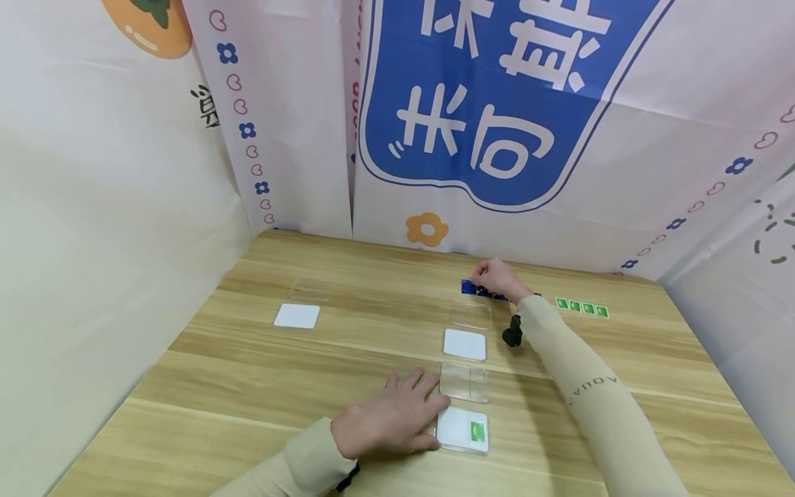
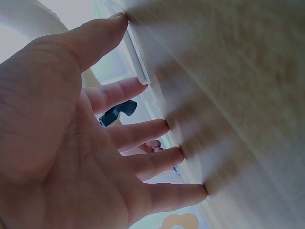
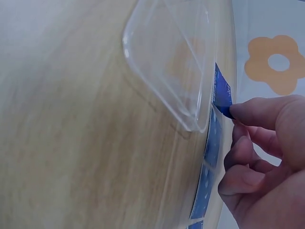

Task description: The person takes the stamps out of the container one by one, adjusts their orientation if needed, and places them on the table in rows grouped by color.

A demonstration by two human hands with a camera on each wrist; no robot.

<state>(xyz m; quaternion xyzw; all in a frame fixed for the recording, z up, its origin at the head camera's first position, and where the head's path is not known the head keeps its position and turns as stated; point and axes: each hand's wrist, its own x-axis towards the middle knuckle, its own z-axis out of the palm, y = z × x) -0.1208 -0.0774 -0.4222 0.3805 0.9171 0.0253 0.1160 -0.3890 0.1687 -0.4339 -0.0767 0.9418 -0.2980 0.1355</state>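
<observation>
My right hand (image 1: pixel 499 277) pinches a small blue card (image 3: pixel 222 93) between thumb and forefinger. The card is the left end one of a row of blue cards (image 3: pixel 214 136) at the back of the table, and in the right wrist view it tilts up from the wood. My left hand (image 1: pixel 397 414) rests on the table near the front, fingers spread and fingertips down. Its thumb and forefinger are at the left edge of a clear case filled with white (image 1: pixel 456 429), which bears a small green card (image 1: pixel 477 431).
Behind that case lie a clear lid (image 1: pixel 456 382), a second white-filled case (image 1: pixel 464 344) and another clear lid (image 1: pixel 470 315). Further left are a white case (image 1: pixel 297 316) and a lid (image 1: pixel 310 288). Several green cards (image 1: pixel 582 308) line the back right. A printed cloth (image 1: pixel 298 138) walls the table.
</observation>
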